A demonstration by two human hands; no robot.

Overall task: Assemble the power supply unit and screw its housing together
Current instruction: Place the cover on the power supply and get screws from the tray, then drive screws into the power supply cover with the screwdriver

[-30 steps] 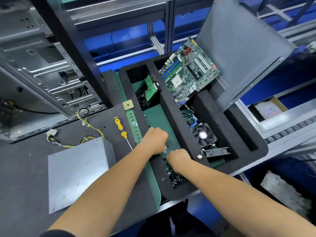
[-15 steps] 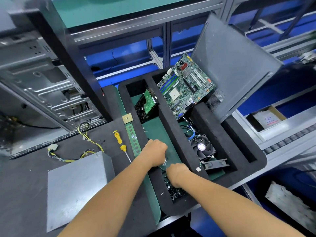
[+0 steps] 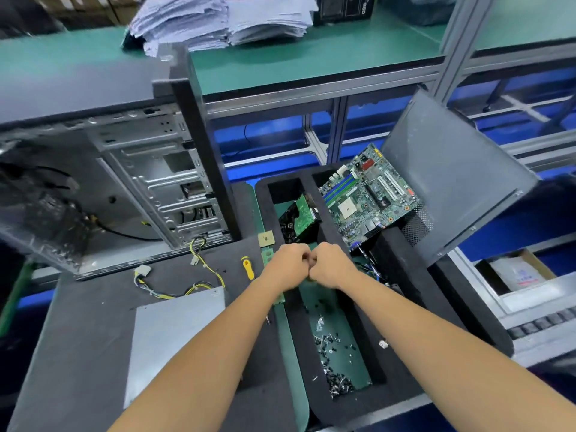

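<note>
Two bare forearms reach forward over a black foam tray (image 3: 414, 397). Nearest, a heap of small dark screws (image 3: 335, 366) lies loose on the green floor of the tray's front compartment. To the left, the power supply unit (image 3: 170, 341), a flat grey sheet-metal box, sits on the dark mat, yellow-and-black wires (image 3: 187, 285) trailing from its far edge. Left hand (image 3: 288, 265) and right hand (image 3: 332, 265) meet knuckle to knuckle above the tray, fingers curled tight; whether they pinch anything, cannot tell. Yellow-handled screwdriver (image 3: 248, 269) lies just left of the left hand. Farther on, a green motherboard (image 3: 367, 198) leans in a rear compartment. Open steel computer case (image 3: 131, 188) stands far left.
</note>
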